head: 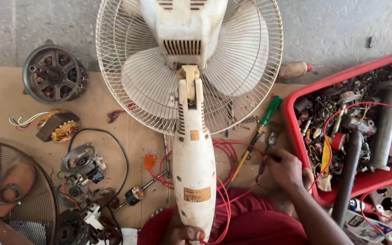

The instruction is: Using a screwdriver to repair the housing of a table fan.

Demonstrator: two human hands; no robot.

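We had the white pedestal fan (191,90) lying face down on the brown cardboard sheet (5,97), its cream neck and stem (194,172) running back toward our lap; our left hand (183,232) gripped the lower end of that stem, fingers curled tight around it. Our right hand (287,169) rested on the cardboard just beside the red tray (296,136), fingertips drawn together near the end of a dark tool (267,146); whether they pinched the tool or only touched it, we could not tell.

Several risks stood out to us. Red wire (225,181) looped loosely around the stem and under our right wrist, and more of it ran up into the tray; a quick pull of either hand could, we judged, snag a loop and drag small parts over the rim. The green-handled screwdriver (263,123) lay touching the fan's wire guard (250,97), so shifting the fan might roll it away or jam it in the mesh. The fan was held at one end only; if our left grip slackened, the heavy head could pivot on the guard and bend it. Loose motor parts (53,73) and a copper-wound coil (57,127) sat well apart to the left, unlikely to interfere.
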